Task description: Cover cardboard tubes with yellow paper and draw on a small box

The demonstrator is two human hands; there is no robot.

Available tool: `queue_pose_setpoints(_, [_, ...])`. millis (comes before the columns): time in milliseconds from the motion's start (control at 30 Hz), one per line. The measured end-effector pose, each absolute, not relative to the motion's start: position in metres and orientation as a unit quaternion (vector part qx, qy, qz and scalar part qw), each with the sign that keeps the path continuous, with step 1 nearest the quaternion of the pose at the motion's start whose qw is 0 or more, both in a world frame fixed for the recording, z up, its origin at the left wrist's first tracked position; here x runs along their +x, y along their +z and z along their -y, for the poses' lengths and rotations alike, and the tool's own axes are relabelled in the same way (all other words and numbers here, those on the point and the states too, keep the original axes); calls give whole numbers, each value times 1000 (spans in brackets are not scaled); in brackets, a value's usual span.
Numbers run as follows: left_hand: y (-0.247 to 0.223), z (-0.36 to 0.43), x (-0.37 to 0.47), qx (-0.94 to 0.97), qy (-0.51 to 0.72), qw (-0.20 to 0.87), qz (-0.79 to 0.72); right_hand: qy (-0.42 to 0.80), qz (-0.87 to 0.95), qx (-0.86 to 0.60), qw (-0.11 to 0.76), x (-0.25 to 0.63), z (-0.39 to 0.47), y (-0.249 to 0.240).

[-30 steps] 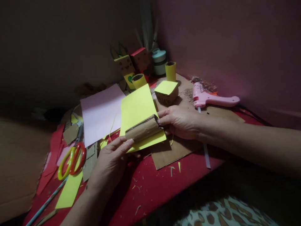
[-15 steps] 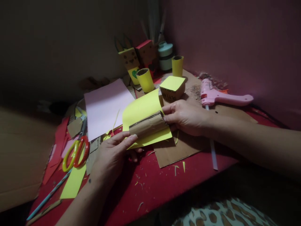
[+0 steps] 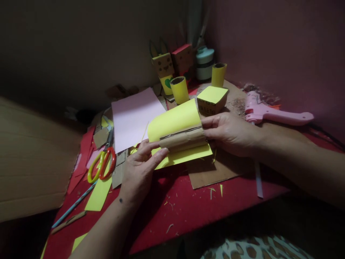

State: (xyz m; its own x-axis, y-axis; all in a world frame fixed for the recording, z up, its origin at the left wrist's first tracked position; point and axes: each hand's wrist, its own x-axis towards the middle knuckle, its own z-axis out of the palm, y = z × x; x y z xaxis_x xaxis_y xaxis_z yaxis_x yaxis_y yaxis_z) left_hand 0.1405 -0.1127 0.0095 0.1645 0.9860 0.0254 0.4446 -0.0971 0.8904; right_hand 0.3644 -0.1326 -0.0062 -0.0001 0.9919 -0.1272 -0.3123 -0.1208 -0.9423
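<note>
A rolled piece of brown cardboard (image 3: 185, 139) lies against a yellow paper sheet (image 3: 175, 120), which curves up around its far side. My left hand (image 3: 144, 162) grips the near left corner, thumb on top of the paper and roll. At the right end, my right hand (image 3: 229, 133) pinches the cardboard and paper between thumb and fingers. Just beyond stand a yellow-covered tube (image 3: 180, 94) and a small cardboard piece with a yellow top (image 3: 212, 95).
Scissors (image 3: 102, 163) and a striped blue pencil (image 3: 72, 205) lie at left beside paper scraps. A pink sheet (image 3: 136, 117) is behind my left hand. At right rests a pink glue gun (image 3: 275, 111). Box-headed paper figures (image 3: 163, 66) stand at the back near a second yellow tube (image 3: 219, 75).
The whole view has shifted, so the table's contents appear farther right. Both hands keep their hold on the paper and cardboard, and the roll has turned slightly.
</note>
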Motion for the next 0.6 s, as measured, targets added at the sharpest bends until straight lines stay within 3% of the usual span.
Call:
queue_pose_setpoints(100, [10, 112, 138, 601, 362, 464, -540, 671, 401, -364, 507, 364, 134, -3])
queue_pose_setpoints(300, [10, 111, 142, 524, 388, 570, -500, 663, 404, -369, 511, 363, 135, -3])
queue_pose_setpoints(600, [5, 111, 144, 516, 472, 522, -488, 675, 440, -342, 483, 359, 138, 0])
